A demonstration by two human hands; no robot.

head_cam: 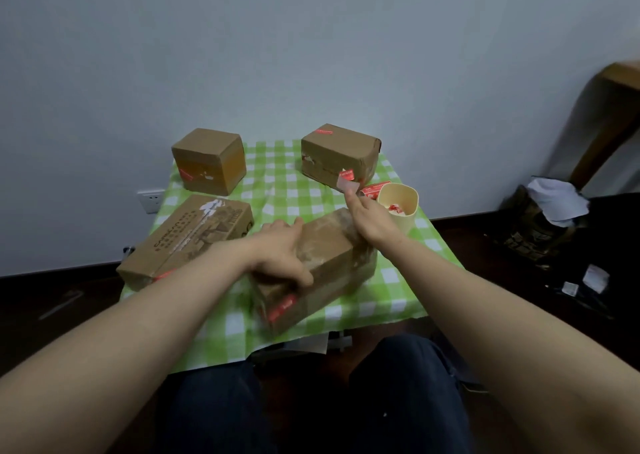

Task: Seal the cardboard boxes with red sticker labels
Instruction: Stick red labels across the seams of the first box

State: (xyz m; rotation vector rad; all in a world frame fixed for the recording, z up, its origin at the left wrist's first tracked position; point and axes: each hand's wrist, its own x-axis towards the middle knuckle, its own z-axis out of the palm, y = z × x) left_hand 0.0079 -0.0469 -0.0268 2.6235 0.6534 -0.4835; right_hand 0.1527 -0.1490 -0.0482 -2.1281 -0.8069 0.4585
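Right hand point(370, 219) is up over the far end of the near box point(332, 256), its grip pinching a sticker point(348, 186) by the lower edge, pale side showing. Left hand point(284, 257) clamps the box top, thumb down the near face, pinning it to the desk point(388, 280). That sticker looks feather-light, floppy and tacky (it could curl onto a finger), so one corner is the place to hold. The box seems stiff, light and a bit battered. A red label point(282, 309) is already on its near end. A cup point(407, 225) stands just beside.
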